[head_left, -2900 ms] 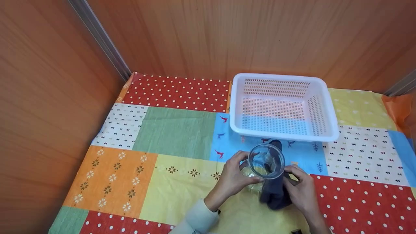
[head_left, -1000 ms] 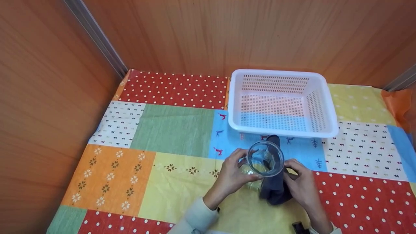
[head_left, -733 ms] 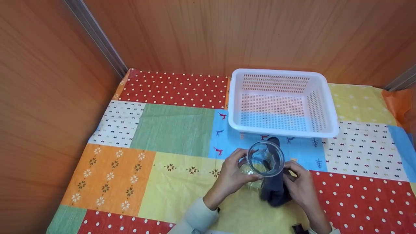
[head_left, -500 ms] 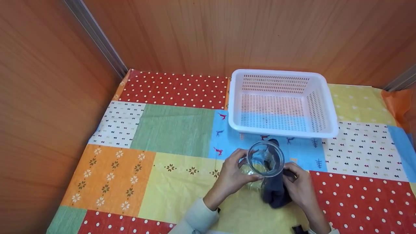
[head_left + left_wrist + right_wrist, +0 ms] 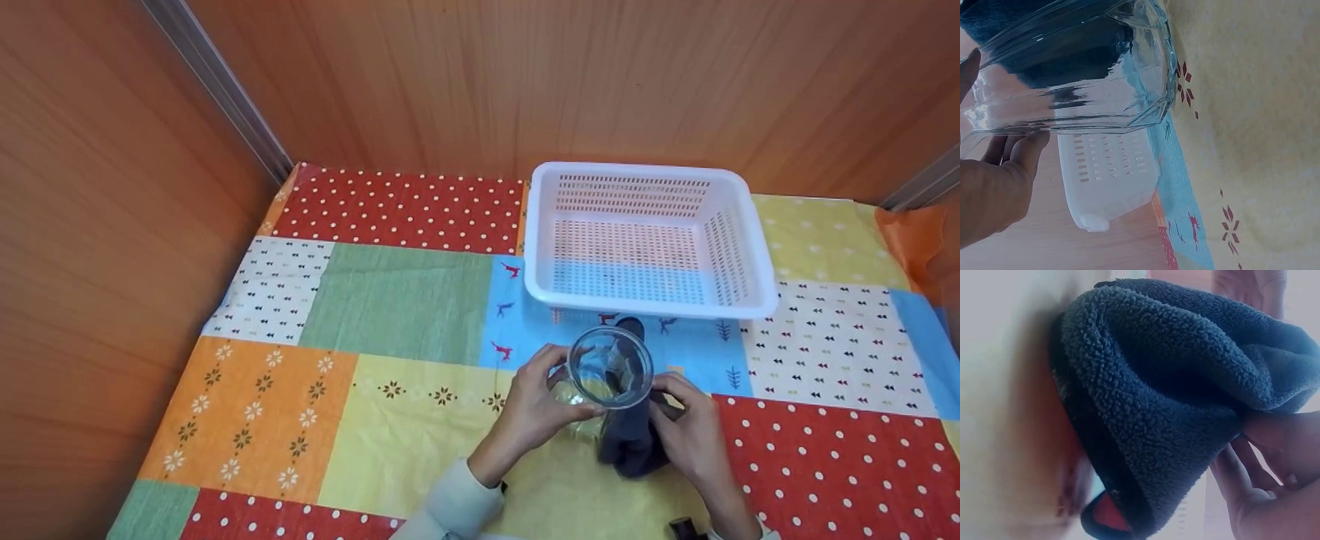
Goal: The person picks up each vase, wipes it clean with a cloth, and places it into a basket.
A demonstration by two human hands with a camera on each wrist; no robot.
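A clear glass jar (image 5: 592, 375) with a wide round mouth is held by my left hand (image 5: 529, 405), thumb near the rim on one side and fingers on the other. Its faceted body and base show in the left wrist view, the glass jar (image 5: 1140, 73) lying sideways across that picture. My right hand (image 5: 690, 420) pinches a dark grey cloth (image 5: 634, 442) against the jar's right side. In the right wrist view the fluffy cloth (image 5: 1157, 399) has a black edge band and hangs in folds from thumb and fingers. Part of the cloth shows through the glass.
A white perforated plastic basket (image 5: 649, 307) stands just beyond the jar, with nothing in it. Beneath lies a patchwork-patterned tablecloth (image 5: 405, 300). Wood-grain panels (image 5: 480, 82) rise behind and to the left. An orange piece (image 5: 911, 240) sits at the right edge.
Both hands keep hold of the jar and the cloth in nearly the same place. The cloth shifts slightly at the jar's side along with small right-hand movements. The head view drifts a little.
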